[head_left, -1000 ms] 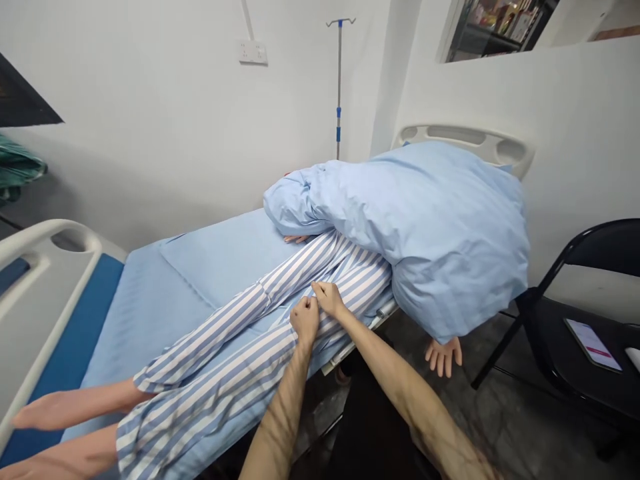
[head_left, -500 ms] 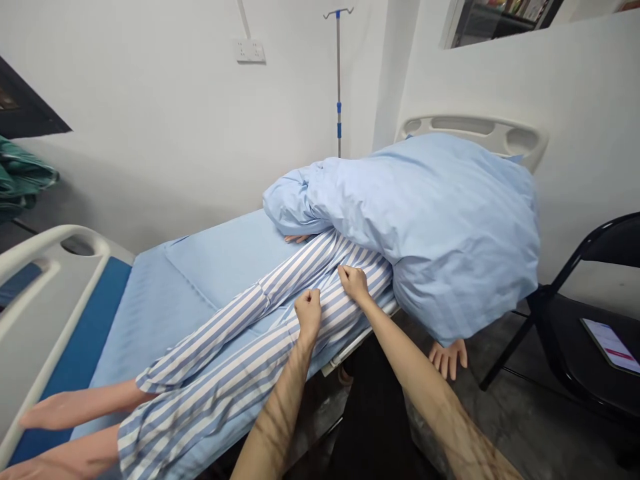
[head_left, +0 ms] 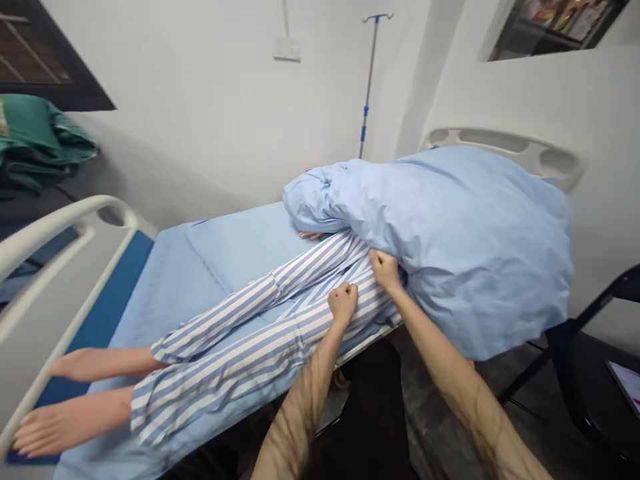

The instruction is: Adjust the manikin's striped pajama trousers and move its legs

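Right on the striped pyjama trousers (head_left: 225,370) of a patient mannequin (head_left: 70,423), and that's where the action is! The left hand (head_left: 343,305) is curled down on the nearer thigh, the right hand (head_left: 385,270) higher up at the hip, tight against the edge of a pale blue duvet (head_left: 475,253). The hands are apart, though only just, and both look clamped on the striped cloth. It's hard to be sure from up here, since the knuckles hide the fingertips.

The mannequin's long axis runs along the bed, bare feet pointing to the lower left of the view, the upper body heading up and right toward the headboard (head_left: 500,143), buried under that duvet.

Now the risks! Those hands are working near the bed's near edge (head_left: 365,340), so a hard pull this way could drag the hips toward the drop. A thin pinch of cloth could also slip free, and a loose fold of duvet could slide down over the right hand and block the view.

Further out there's the blue sheet (head_left: 150,293), the white footboard (head_left: 55,227), an IV pole (head_left: 369,87) by the wall, and a black folding chair (head_left: 575,347) with a phone (head_left: 625,383) on its seat.
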Demonstrator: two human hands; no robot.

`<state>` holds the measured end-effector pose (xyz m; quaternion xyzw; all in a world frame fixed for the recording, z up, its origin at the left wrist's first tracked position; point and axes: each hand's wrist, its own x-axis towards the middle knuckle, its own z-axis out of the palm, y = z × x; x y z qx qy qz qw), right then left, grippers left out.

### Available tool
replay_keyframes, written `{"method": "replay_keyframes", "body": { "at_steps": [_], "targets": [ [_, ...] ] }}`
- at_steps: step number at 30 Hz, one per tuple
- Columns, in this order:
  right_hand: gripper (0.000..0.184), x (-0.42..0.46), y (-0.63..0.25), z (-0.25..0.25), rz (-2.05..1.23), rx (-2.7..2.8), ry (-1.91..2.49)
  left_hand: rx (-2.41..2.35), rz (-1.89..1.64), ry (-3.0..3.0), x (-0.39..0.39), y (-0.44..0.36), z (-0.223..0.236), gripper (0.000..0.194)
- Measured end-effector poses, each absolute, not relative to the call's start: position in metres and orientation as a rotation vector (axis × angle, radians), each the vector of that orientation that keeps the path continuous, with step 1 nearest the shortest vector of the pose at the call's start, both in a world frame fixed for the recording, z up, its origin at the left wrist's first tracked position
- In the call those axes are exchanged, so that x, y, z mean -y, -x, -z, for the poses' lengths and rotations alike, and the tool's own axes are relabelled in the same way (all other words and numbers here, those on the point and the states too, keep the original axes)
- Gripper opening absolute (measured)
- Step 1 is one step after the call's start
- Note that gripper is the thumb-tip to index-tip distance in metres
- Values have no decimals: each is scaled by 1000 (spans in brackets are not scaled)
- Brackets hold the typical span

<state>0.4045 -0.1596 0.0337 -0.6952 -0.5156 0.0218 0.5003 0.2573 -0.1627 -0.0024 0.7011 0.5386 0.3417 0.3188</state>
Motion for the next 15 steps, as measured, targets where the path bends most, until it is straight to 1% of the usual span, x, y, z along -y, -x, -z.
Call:
{"method": "replay_keyframes", "body": {
  "at_steps": [4,7,9,11,15],
  "targets": [
    [46,161,-416,-21,-17,1220,1897,-1353,-875,-1802,164,-258,-1,33],
    [39,164,-413,-5,91,1298,2134,-1178,-781,-1849,152,-226,-3,33],
    [37,165,-412,2,137,1340,2212,-1113,-694,-1913,138,-179,-7,34],
    [39,165,-413,5,169,1356,2240,-1123,-626,-1959,125,-114,-15,34],
    [42,165,-415,6,206,1346,2298,-1393,-635,-1879,114,23,-35,38]
  ]
}}
